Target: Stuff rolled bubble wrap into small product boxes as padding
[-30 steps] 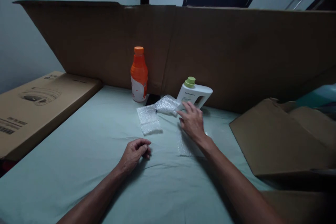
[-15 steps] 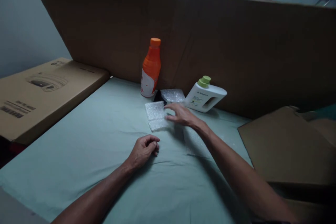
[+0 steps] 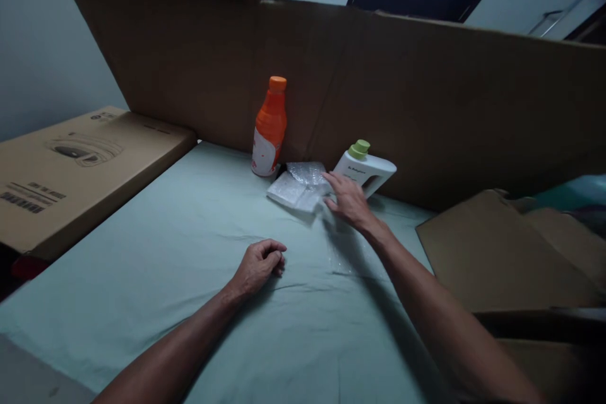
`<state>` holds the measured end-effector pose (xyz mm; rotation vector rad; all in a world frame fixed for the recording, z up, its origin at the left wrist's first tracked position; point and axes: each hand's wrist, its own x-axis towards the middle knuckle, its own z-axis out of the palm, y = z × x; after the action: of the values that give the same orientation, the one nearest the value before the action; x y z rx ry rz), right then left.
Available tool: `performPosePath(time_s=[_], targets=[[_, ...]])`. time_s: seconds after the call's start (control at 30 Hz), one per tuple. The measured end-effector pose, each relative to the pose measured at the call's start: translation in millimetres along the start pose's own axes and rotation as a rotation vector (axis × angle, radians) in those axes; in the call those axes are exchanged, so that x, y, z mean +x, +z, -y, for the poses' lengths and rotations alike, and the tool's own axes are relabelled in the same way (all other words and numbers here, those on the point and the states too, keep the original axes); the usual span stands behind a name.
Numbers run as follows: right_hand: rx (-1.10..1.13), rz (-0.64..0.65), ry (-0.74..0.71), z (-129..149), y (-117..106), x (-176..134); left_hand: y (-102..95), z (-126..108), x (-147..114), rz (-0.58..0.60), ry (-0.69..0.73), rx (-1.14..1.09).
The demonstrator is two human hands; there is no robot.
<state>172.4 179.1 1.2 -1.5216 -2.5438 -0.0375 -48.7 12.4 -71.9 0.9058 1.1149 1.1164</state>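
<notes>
My right hand (image 3: 348,199) is at the right edge of a sheet of bubble wrap (image 3: 296,192), thumb and fingers on either side of its edge. The sheet is slanted, and its lower corner is blurred. Behind it lies another piece of bubble wrap (image 3: 307,172), partly overlapped. My left hand (image 3: 260,262) rests on the pale green cloth (image 3: 227,202) with fingers curled in and nothing visible in them. Just behind my right hand a white jug with a green cap (image 3: 365,167) leans against the cardboard, partly hidden by the hand.
An orange bottle (image 3: 270,129) stands left of the bubble wrap. A tall cardboard panel (image 3: 189,57) closes off the back. A flat printed carton (image 3: 95,164) lies at left, and cardboard flaps (image 3: 502,259) stand at right. Thin clear bubble wrap (image 3: 353,255) lies under my right forearm.
My right hand has moved right and slightly back, and the front bubble wrap sheet has shifted and turned with it, now overlapping the rear piece. My left hand has stayed in place.
</notes>
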Motion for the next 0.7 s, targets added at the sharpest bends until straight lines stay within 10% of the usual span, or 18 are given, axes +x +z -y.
performPosePath(time_s=[0.3,0.7], targets=[[0.04,0.131,0.125,-31.5,15.9,-130.0,-1.3,5.4,3.5,0.0,0.01,-0.003],[0.204,-0.246,0.123,31.2,-15.7,54.2,-1.2,2.5,2.9,0.016,0.002,0.015]])
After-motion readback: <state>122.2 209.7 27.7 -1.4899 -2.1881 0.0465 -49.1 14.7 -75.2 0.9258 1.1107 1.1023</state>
